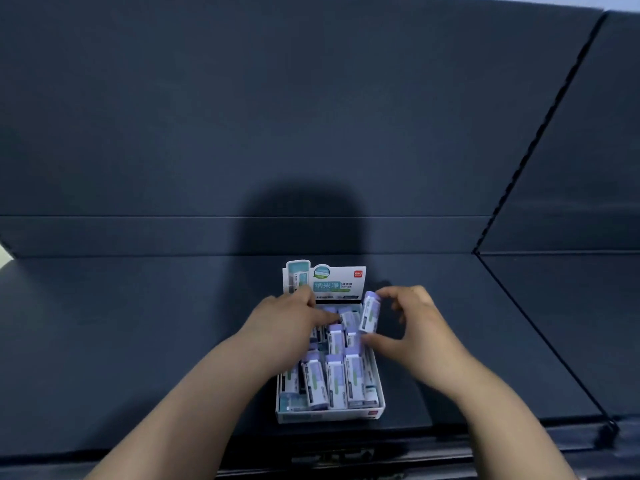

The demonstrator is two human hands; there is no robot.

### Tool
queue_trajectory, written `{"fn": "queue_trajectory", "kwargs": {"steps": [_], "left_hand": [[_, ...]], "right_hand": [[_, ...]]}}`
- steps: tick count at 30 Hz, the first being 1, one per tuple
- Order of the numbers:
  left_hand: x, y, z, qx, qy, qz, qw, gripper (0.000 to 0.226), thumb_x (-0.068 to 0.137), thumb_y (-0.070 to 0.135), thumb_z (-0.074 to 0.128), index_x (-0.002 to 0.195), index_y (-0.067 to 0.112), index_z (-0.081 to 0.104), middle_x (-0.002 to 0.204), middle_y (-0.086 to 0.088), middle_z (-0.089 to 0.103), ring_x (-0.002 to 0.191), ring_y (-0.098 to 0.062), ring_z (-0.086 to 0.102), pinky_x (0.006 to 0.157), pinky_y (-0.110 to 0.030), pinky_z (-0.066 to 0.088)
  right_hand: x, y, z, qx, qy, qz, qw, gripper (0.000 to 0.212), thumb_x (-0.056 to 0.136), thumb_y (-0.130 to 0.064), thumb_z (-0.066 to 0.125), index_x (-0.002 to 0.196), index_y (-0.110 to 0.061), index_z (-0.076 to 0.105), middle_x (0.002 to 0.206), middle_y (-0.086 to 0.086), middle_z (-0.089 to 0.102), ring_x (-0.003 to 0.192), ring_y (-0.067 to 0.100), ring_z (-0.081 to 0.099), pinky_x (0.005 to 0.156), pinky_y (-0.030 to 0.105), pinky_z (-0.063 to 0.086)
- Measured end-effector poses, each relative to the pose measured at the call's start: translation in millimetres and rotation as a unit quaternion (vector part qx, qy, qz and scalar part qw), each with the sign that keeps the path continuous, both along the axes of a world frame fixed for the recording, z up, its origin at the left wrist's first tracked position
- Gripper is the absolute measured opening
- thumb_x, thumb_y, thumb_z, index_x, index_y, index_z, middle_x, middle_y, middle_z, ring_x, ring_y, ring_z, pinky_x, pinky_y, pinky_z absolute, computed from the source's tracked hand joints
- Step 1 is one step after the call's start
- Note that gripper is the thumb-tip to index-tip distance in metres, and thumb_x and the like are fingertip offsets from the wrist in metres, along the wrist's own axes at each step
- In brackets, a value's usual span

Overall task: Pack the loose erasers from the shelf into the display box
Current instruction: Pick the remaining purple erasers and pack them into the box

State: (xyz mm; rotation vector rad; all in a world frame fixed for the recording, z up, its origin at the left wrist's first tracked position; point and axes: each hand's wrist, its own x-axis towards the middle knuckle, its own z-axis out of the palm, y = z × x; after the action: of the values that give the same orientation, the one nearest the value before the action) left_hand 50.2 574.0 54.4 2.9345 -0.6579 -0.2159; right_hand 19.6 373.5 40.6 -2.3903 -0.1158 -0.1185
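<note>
A white display box (pixel 329 415) with an upright printed header card (pixel 334 280) stands near the front of a dark shelf. Several sleeved erasers (pixel 336 379) lie packed in rows inside it. My right hand (pixel 412 323) pinches one eraser (pixel 370 313) between thumb and fingers, holding it upright over the box's far right corner. My left hand (pixel 294 320) reaches into the far part of the box, its fingers resting on the erasers there and hiding some of them.
The dark shelf (pixel 138 341) stretches to both sides of the box, with a back panel (pixel 242 116) behind. A slanted divider (pixel 540 323) runs along the right. The shelf's front lip (pixel 346 455) lies just below the box.
</note>
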Motion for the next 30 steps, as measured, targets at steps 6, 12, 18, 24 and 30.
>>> {"fn": "queue_trajectory", "kwargs": {"steps": [6, 12, 18, 24, 30], "left_hand": [[2, 1, 6, 0.057, -0.034, -0.013, 0.998, 0.062, 0.09, 0.015, 0.051, 0.139, 0.049, 0.032, 0.123, 0.004, 0.039, 0.105, -0.018, 0.044, 0.084, -0.028, 0.031], [6, 3, 7, 0.043, -0.038, -0.013, 0.998, 0.063, 0.089, 0.008, 0.047, 0.137, 0.048, 0.036, 0.121, 0.007, 0.04, 0.097, -0.016, 0.042, 0.08, -0.027, 0.027], [9, 3, 3, 0.03, -0.014, -0.036, 0.999, 0.062, 0.091, 0.007, 0.045, 0.136, 0.05, 0.038, 0.119, 0.009, 0.04, 0.096, -0.014, 0.038, 0.078, -0.027, 0.025], [14, 0, 10, 0.041, -0.011, -0.05, 0.998, 0.057, 0.091, 0.01, 0.046, 0.132, 0.05, 0.044, 0.122, 0.013, 0.043, 0.087, -0.012, 0.033, 0.078, -0.025, 0.024], [17, -14, 10, 0.002, -0.028, -0.056, 0.998, 0.063, 0.09, 0.006, 0.04, 0.136, 0.048, 0.038, 0.128, 0.014, 0.042, 0.11, -0.015, 0.046, 0.084, -0.025, 0.028]], "right_hand": [[14, -12, 5, -0.053, 0.029, 0.023, 0.998, 0.066, 0.069, -0.041, 0.077, 0.126, -0.036, 0.045, 0.098, -0.02, 0.033, 0.089, 0.0, 0.043, 0.09, 0.024, 0.043], [22, -12, 8, -0.076, 0.044, 0.047, 0.995, 0.064, 0.069, -0.041, 0.077, 0.125, -0.04, 0.046, 0.098, -0.018, 0.033, 0.083, -0.002, 0.043, 0.088, 0.026, 0.046], [23, -10, 5, -0.069, 0.06, 0.054, 0.994, 0.062, 0.07, -0.04, 0.076, 0.124, -0.042, 0.045, 0.101, -0.019, 0.034, 0.087, -0.003, 0.044, 0.086, 0.025, 0.046], [23, -9, 6, -0.084, 0.069, 0.047, 0.993, 0.064, 0.071, -0.042, 0.075, 0.125, -0.041, 0.043, 0.104, -0.018, 0.034, 0.09, 0.002, 0.046, 0.087, 0.026, 0.047], [23, -10, 4, -0.096, 0.072, 0.047, 0.992, 0.067, 0.071, -0.044, 0.075, 0.128, -0.037, 0.042, 0.11, -0.017, 0.034, 0.101, 0.005, 0.048, 0.091, 0.028, 0.047]]}}
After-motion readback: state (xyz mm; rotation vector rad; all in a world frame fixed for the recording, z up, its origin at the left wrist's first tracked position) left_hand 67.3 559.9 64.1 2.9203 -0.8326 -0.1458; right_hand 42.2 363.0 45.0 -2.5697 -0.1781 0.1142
